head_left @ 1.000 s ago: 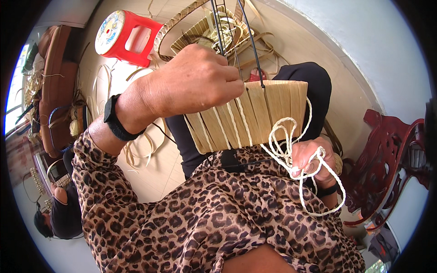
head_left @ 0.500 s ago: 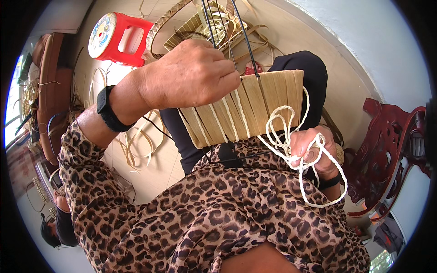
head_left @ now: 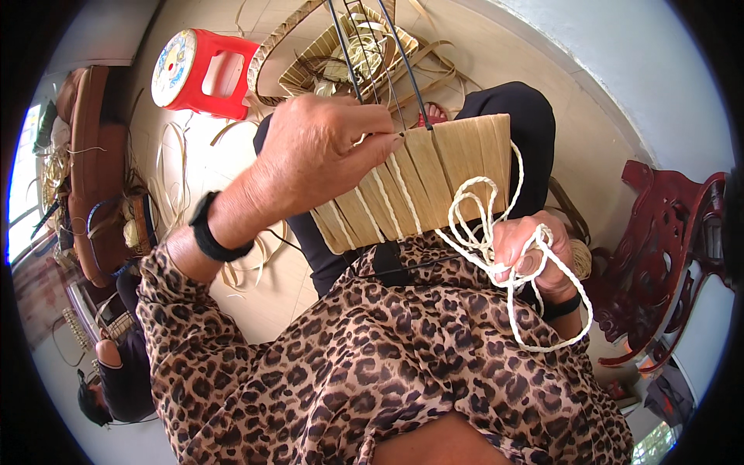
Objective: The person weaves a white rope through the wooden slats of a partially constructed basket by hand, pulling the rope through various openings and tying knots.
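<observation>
A wire frame with black rods (head_left: 404,63) leans over my lap. Its near side is a panel wrapped in flat tan strips (head_left: 473,159), crossed by slanting lines of white twisted cord (head_left: 407,194). My left hand (head_left: 325,147) is closed at the panel's upper edge, thumb in front and fingers over the top; a short bit of cord shows between them. Beside the panel's lower right corner, my right hand (head_left: 527,252) is closed around loose loops of the same cord, which hang below it. A ball of twine (head_left: 580,260) shows partly behind that hand.
A red plastic stool (head_left: 209,74) stands at the far left. Past the frame, a woven basket (head_left: 298,77) holds loose strips, with more strips (head_left: 174,167) on the floor. Dark carved wooden furniture (head_left: 659,256) stands at the right. Another person (head_left: 128,372) is at the lower left.
My left hand has shifted slightly left and down, from a fist to a pinch at the panel's edge. The panel has moved a little left. My right hand stays on the cord.
</observation>
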Available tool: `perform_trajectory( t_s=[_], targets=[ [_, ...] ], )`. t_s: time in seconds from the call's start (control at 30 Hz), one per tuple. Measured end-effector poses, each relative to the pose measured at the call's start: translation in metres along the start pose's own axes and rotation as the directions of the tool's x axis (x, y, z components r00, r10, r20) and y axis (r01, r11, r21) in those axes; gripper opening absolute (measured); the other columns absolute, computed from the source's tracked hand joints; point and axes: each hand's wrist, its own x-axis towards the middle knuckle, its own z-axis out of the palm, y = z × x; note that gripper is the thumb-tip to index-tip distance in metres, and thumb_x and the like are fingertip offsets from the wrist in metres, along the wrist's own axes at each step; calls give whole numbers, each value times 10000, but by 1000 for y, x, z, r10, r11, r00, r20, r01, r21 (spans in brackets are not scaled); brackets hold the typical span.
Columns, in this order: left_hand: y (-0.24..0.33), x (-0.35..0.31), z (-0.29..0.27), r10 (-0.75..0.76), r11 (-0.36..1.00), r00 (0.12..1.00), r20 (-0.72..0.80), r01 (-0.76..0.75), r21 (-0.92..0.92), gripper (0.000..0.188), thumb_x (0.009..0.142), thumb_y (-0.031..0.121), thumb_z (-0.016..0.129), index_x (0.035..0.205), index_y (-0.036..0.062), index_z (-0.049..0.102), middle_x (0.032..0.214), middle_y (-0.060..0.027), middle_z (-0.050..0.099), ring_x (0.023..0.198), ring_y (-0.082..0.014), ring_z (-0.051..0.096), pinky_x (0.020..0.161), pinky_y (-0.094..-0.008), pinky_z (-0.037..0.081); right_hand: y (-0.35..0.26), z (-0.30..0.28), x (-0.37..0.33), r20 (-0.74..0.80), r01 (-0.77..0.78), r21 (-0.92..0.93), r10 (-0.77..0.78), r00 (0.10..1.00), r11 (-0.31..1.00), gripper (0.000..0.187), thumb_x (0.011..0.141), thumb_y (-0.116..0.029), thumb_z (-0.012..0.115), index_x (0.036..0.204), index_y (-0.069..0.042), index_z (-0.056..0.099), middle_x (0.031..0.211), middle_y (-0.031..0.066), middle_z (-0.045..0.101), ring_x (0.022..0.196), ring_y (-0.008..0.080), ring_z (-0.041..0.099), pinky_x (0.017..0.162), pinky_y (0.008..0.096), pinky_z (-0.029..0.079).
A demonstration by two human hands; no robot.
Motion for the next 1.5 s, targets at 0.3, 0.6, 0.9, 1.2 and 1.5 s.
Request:
perform_trajectory(
  t_s=[0.3, 0.6, 0.9, 1.2, 1.5],
  targets=[
    [8, -14, 12, -486, 758, 874, 13, 429, -491, 107, 764, 65, 562, 813, -14, 615, 574, -33, 559, 528, -36, 473, 476, -219, 394, 4, 2, 3, 27, 27, 13, -27, 999, 1000, 151, 780, -116, 661, 791, 21, 599, 686, 115, 603, 615, 186, 600, 544, 289, 485],
    [9, -7, 1, -560, 712, 820, 121, 550, -437, 126, 729, 66, 563, 786, -26, 628, 606, -37, 585, 561, -47, 499, 520, -226, 421, 9, 4, 3, 16, 22, 40, -23, 1000, 999, 133, 772, -96, 666, 790, 19, 602, 695, 114, 608, 621, 182, 601, 548, 289, 492],
    [11, -4, 6, -580, 630, 789, 205, 593, -501, 145, 764, 88, 594, 840, -23, 651, 681, -1, 607, 636, -43, 520, 594, -200, 422, 10, 3, 0, 9, 33, 38, -34, 999, 999, 175, 781, -145, 664, 763, 18, 605, 664, 117, 611, 596, 175, 586, 534, 283, 474],
    [4, -5, 6, -548, 629, 804, 232, 579, -519, 172, 811, 129, 579, 880, -14, 646, 739, -15, 624, 675, -51, 542, 627, -207, 436, 13, 3, 1, -6, -2, 66, 3, 1000, 998, 177, 780, -135, 667, 790, 29, 602, 684, 112, 598, 607, 187, 600, 537, 290, 485],
    [-9, -15, 1, -603, 225, 762, 235, 445, -867, 245, 869, 138, 454, 1044, 21, 580, 847, -85, 615, 735, -118, 580, 706, -238, 473, 10, 10, 8, -89, -11, 87, 19, 996, 996, 224, 758, -187, 691, 745, 10, 586, 625, 110, 577, 559, 171, 560, 484, 272, 463]
  ],
)
